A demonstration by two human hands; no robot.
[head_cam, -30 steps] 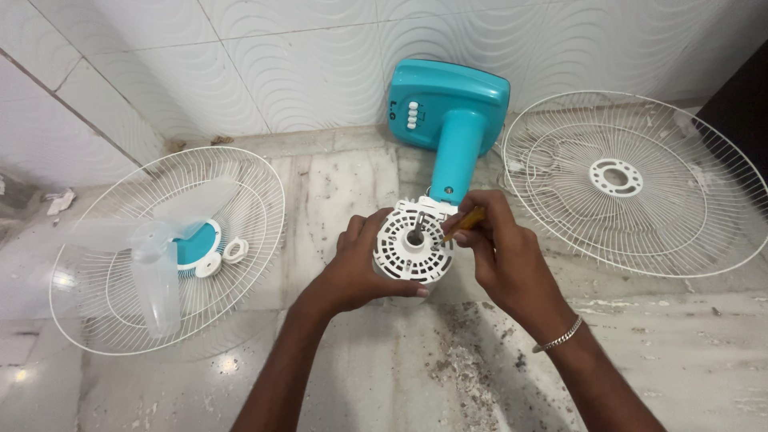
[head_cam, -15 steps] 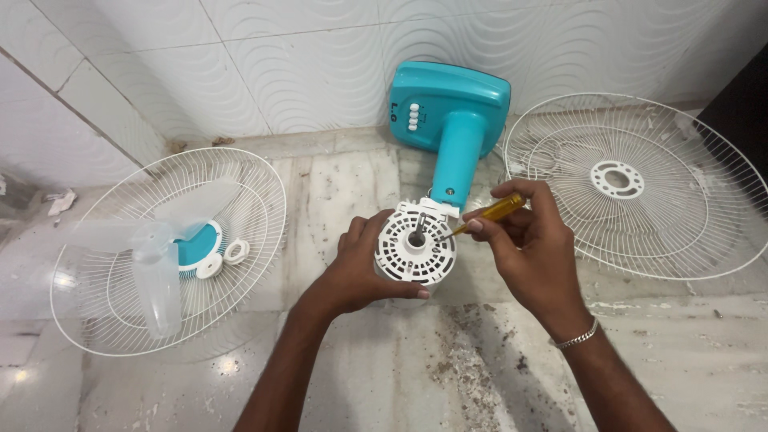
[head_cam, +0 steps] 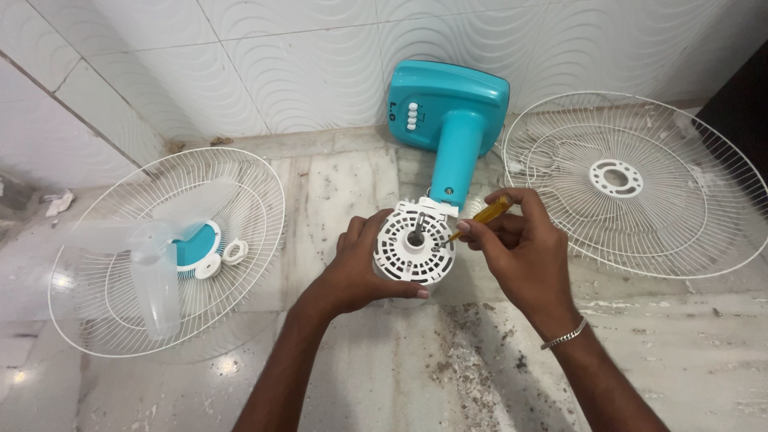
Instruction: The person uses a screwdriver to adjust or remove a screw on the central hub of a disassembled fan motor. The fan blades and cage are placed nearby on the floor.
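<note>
A teal table fan body (head_cam: 450, 120) lies on the marble floor with its base against the tiled wall. Its round white motor housing (head_cam: 414, 244) faces up toward me. My left hand (head_cam: 358, 268) wraps around the left side of the housing and grips it. My right hand (head_cam: 524, 252) holds a screwdriver with a yellow handle (head_cam: 488, 212), its tip resting at the right part of the housing's face.
A white wire fan guard (head_cam: 96, 316) lies at the left with a clear fan blade (head_cam: 152, 272), a teal cap and a small white ring inside it. A second white guard (head_cam: 632, 180) lies at the right. Dust and grit cover the floor near me.
My right hand has shifted its grip so the yellow screwdriver handle now shows, with the tip at the housing. My left hand has stayed on the housing.
</note>
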